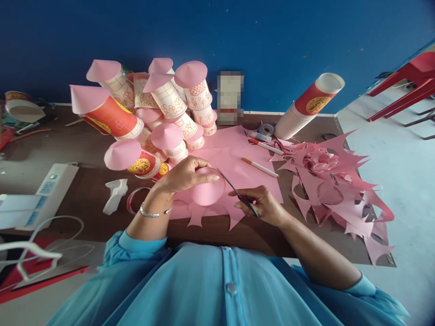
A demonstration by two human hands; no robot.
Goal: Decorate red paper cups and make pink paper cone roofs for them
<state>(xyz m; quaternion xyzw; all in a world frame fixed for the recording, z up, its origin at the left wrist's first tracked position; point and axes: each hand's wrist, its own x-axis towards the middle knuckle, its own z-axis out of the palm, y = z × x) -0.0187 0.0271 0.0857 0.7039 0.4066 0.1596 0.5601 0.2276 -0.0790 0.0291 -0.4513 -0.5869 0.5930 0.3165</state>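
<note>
Between the thumb and fingers of my left hand (190, 174) is a round pink paper disc (208, 192), held by its upper edge. My right hand (260, 203) grips a pair of dark-handled scissors (239, 194), whose blades point up and left beside the disc's right edge. Beneath both hands lies a large pink paper sheet (231, 156), with curved cut-outs along its near edge. Behind my left hand stand several paper cups with pink cone tops (167, 138), some white with drawn patterns, some red and gold.
Pink paper scraps (335, 181) are heaped at the right. An orange marker (260, 167) lies on the sheet. A tall cup stack (306, 108) leans near the tape roll (267, 130) at the back. At left are a power strip (50, 194) and crumpled tissue (114, 195).
</note>
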